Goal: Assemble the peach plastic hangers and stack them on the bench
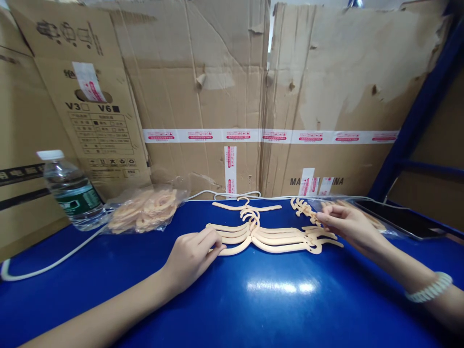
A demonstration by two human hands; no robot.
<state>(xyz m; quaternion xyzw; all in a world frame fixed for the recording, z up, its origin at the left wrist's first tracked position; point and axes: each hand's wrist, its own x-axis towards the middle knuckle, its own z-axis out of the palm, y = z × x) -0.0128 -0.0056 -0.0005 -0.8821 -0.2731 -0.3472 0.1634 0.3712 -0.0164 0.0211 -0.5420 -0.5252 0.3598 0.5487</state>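
Observation:
A stack of peach plastic hangers [279, 248] lies on the blue table, their hooks bunched together at the middle. My left hand [197, 249] is closed in a pinch on the left end of the nearest hanger. Behind the stack, a single hanger [266, 208] lies apart. Small curved peach pieces [302, 208] form a row to the right, and my right hand [340, 220] is over their near end. Its thumb and forefinger are pinched together; what is between them, I cannot make out. More hanger parts [322, 235] overlap the stack's right end.
On the left stand a water bottle [74, 193] and a clear bag of peach parts [145, 210]. A white cable [54, 263] runs along the table. Cardboard [199, 101] walls the back. At right lie another bag [373, 220] and a dark flat device [406, 222].

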